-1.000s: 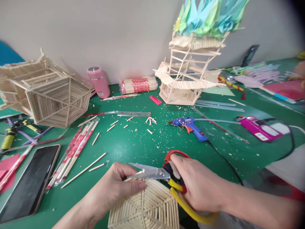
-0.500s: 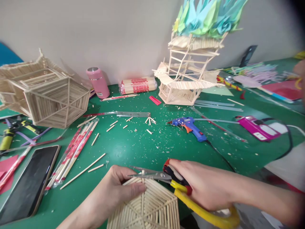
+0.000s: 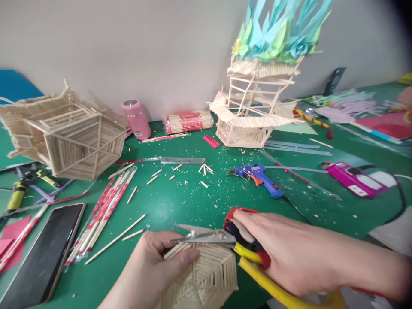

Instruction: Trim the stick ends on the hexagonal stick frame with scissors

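Observation:
Pinched at its upper edge, a hexagonal panel of thin wooden sticks [image 3: 214, 270] is held by my left hand [image 3: 161, 266], thumb on top. My right hand [image 3: 286, 253] grips scissors [image 3: 219, 237] with red, black and yellow handles. Their blades are parted and lie across the panel's top corner, around a protruding stick end. The blade tips reach over my left fingers. The panel's lower part runs out of view at the bottom.
A blue glue gun [image 3: 257, 178] lies ahead, near a magenta power strip [image 3: 357, 180]. Stick structures stand left [image 3: 86, 141] and behind [image 3: 244, 133]. Also present are a pink flask [image 3: 137, 121], packed sticks [image 3: 188, 122], a phone [image 3: 45, 253] and stick scraps.
The panel has tilted and turned slightly in my left hand. The scissors' blades stay at its top corner and look a little wider apart. The whole view has shifted slightly.

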Available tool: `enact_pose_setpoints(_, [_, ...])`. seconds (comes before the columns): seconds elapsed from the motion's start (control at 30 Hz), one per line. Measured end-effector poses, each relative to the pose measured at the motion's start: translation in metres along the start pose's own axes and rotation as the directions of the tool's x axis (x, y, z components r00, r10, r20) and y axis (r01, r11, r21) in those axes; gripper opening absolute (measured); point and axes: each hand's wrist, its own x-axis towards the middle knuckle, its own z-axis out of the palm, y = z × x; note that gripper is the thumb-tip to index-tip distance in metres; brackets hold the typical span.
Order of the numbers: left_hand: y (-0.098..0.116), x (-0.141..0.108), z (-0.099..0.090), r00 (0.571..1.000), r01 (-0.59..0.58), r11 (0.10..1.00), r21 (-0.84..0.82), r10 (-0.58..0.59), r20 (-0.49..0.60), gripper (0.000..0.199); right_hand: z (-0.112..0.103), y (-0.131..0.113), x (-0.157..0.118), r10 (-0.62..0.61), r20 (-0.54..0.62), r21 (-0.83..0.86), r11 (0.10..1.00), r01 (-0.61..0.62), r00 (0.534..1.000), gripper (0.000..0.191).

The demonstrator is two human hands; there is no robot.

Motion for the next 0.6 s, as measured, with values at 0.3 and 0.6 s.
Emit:
enact_pose_setpoints(0.3, [0.025, -0.009, -0.003, 0.881, -0.265, 0.844, 0.466, 0.408, -0.24, 0.019, -0.015, -0.012, -0.003, -0.024, -0.234, -0.056, 0.998, 0.011, 0.972, 0.016])
enact_pose_setpoints(0.6, [0.011, -0.006, 0.019, 0.601, -0.258, 0.641, 0.723, 0.692, -0.4, 0.017, -0.005, -0.015, 0.001, 0.049, -0.308, -0.025, 0.998, -0.059, 0.95, 0.019])
